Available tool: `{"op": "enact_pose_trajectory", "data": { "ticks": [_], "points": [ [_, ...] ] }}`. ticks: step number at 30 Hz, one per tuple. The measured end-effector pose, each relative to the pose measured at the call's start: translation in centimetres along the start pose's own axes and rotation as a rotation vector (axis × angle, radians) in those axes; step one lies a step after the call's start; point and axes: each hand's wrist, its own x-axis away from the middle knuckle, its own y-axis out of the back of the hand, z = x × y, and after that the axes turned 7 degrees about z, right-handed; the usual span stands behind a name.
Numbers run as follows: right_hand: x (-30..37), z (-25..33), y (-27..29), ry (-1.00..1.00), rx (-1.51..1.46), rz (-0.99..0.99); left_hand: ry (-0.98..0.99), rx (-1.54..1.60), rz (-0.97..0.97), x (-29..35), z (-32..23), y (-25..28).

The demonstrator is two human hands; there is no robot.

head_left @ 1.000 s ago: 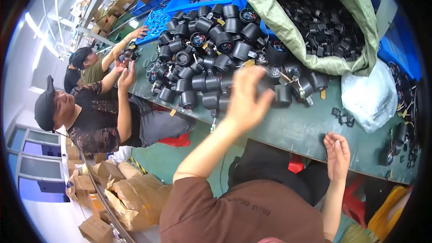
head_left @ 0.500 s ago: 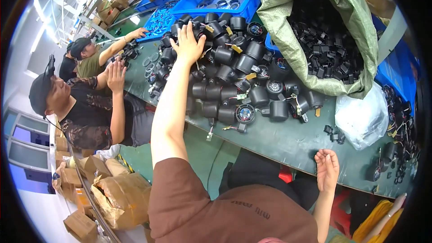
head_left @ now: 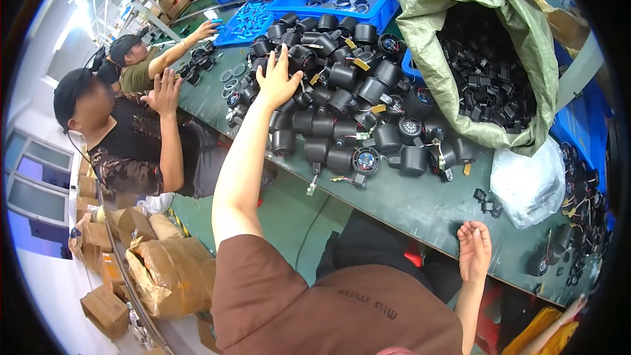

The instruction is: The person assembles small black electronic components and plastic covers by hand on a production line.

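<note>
My left arm stretches forward, and my left hand (head_left: 279, 83) spreads its fingers over a heap of black cylindrical housings (head_left: 343, 75) with short wires and small connectors. It grips none of them; whether the palm touches the heap I cannot tell. My right hand (head_left: 474, 251) hangs by the near table edge, palm up, its fingers loosely bent and nothing visible in them. Small black plastic pieces (head_left: 487, 204) lie beyond it, next to a clear plastic bag (head_left: 528, 187).
A green woven sack (head_left: 420, 46) of small black parts stands on the green table (head_left: 388, 200). Blue bins (head_left: 289, 5) hold black rings and blue pieces. Two co-workers, one in a patterned shirt (head_left: 135, 171), are at the left. Cardboard boxes (head_left: 174, 283) stand on the floor.
The whole view has shifted slightly. My left hand stays over the heap with its fingers spread. The nearer co-worker's hands have moved apart. My right hand has hardly moved.
</note>
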Motion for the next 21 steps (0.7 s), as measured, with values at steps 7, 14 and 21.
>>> {"op": "enact_pose_trajectory", "data": {
  "ticks": [7, 14, 21],
  "points": [
    [0.3, -0.4, -0.1, 0.046, -0.010, -0.031, -0.008, 0.007, -0.027, 1.4, 0.2, -0.1],
    [0.3, -0.4, 0.1, 0.040, -0.001, -0.028, 0.057, 0.180, -0.615, 9.2, 3.5, -4.6],
    [-0.1, 0.0, 0.4, -0.004, 0.001, 0.012, 0.476, 0.575, -0.592, 16.4, 3.1, -9.6]
  ]
}}
